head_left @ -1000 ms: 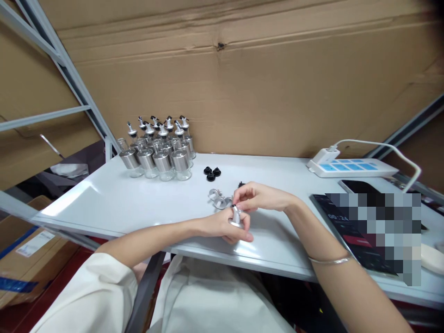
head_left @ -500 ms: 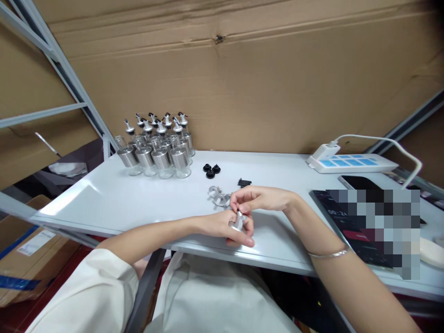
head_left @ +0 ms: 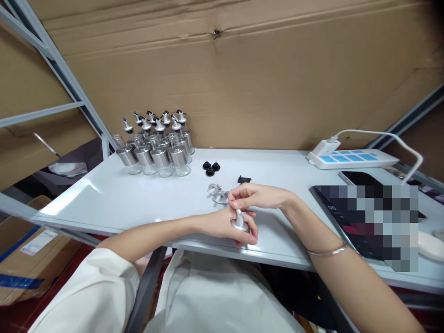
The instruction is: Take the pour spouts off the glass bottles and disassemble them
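Observation:
My left hand is closed around a silver bottle pourer, its round base between thumb and fingers and its spout pointing up. Right at the spout's tip, the thumb and fingers of my right hand are pinched together; what they hold is hidden. Just beyond my hands lie loose silver pourer tops, partly covered by my right fingers. A small bunch of thin black pieces rests farther back, and several round black stoppers sit to its left.
Several glass bottles with steel sleeves stand at the back left, some with pourers fitted. On the right are a white power strip with a plugged-in charger, a phone and a dark tablet. A cardboard wall closes off the table's back.
The pourer now stands more upright in my left hand. A dark bit seen earlier at its tip is hidden. My right fingers stay pinched and have shifted slightly left.

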### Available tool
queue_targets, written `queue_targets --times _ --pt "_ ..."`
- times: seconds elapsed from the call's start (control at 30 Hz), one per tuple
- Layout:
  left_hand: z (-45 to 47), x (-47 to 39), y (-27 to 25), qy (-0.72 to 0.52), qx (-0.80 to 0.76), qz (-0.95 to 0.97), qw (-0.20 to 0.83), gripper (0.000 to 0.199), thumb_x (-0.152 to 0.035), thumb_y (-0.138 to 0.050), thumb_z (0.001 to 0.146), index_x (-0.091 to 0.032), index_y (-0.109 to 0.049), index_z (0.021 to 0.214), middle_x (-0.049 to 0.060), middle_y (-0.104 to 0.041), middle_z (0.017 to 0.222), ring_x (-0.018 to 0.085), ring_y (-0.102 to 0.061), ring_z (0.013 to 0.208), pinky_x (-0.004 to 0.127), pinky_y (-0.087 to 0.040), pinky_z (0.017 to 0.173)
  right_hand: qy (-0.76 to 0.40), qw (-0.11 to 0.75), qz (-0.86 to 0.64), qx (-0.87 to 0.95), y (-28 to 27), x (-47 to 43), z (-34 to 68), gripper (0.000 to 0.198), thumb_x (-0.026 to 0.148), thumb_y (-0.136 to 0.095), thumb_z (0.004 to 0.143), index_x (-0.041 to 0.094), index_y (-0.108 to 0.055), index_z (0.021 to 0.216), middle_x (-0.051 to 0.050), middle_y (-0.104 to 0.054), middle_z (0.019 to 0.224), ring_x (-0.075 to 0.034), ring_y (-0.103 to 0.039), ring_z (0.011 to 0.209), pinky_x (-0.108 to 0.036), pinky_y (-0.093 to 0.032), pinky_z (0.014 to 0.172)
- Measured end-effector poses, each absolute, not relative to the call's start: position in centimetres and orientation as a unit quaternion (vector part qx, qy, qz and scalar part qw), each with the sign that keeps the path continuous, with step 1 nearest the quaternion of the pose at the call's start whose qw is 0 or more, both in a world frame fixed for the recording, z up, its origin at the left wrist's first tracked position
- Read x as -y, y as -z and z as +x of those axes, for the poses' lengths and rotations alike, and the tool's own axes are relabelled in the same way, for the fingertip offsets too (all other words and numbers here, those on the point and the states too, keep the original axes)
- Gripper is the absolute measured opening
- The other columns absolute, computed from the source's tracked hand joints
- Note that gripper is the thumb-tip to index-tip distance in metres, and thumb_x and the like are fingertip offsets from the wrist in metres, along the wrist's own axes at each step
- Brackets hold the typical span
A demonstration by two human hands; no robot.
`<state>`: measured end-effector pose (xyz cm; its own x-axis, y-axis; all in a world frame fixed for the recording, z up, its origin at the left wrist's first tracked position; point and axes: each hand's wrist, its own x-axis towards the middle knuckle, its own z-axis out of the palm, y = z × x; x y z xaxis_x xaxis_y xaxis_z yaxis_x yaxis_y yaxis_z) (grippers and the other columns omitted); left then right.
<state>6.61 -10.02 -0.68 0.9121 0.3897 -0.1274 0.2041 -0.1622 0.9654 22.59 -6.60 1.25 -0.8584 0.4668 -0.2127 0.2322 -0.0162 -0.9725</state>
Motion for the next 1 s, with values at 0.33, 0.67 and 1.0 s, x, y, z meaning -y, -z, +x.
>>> queue_targets --times 0.33,0.67,1.0 --pt "6.4 10.2 1.1 -0.069 -0.228 0.73 0.641 0.032 -0.033 -0.075 0.067 -0.017 -0.055 0.087 -0.006 -0.056 0.065 0.007 -0.051 0.058 0.023 -0.04 0.063 -0.596 0.354 -0.321 0.645 -2.2 5.7 24.2 0.035 0.04 -0.076 0.067 0.017 -0.05 0.071 0.003 -0.06 0.061 -0.007 -0.051 0.051 -0.023 -0.039 0.052" --pt "6.4 10.2 0.9 -0.065 -0.245 0.707 0.661 0.026 -0.03 -0.073 0.068 -0.016 -0.056 0.083 -0.004 -0.055 0.066 0.007 -0.053 0.058 0.022 -0.042 0.057 -0.348 0.315 -0.528 0.707 -0.9 3.5 29.6 0.025 0.04 -0.067 0.067 0.017 -0.065 0.076 -0.005 -0.07 0.077 -0.018 -0.063 0.075 -0.031 -0.046 0.072" --pt "6.5 10.2 1.1 -0.076 -0.247 0.709 0.656 0.024 -0.029 -0.071 0.07 -0.016 -0.055 0.082 -0.004 -0.056 0.064 0.007 -0.051 0.055 0.022 -0.04 0.057 -0.279 0.08 -0.589 0.755 0.3 2.7 30.6 0.016 0.027 -0.063 0.061 0.019 -0.07 0.073 -0.002 -0.069 0.069 -0.017 -0.06 0.066 -0.027 -0.045 0.063"
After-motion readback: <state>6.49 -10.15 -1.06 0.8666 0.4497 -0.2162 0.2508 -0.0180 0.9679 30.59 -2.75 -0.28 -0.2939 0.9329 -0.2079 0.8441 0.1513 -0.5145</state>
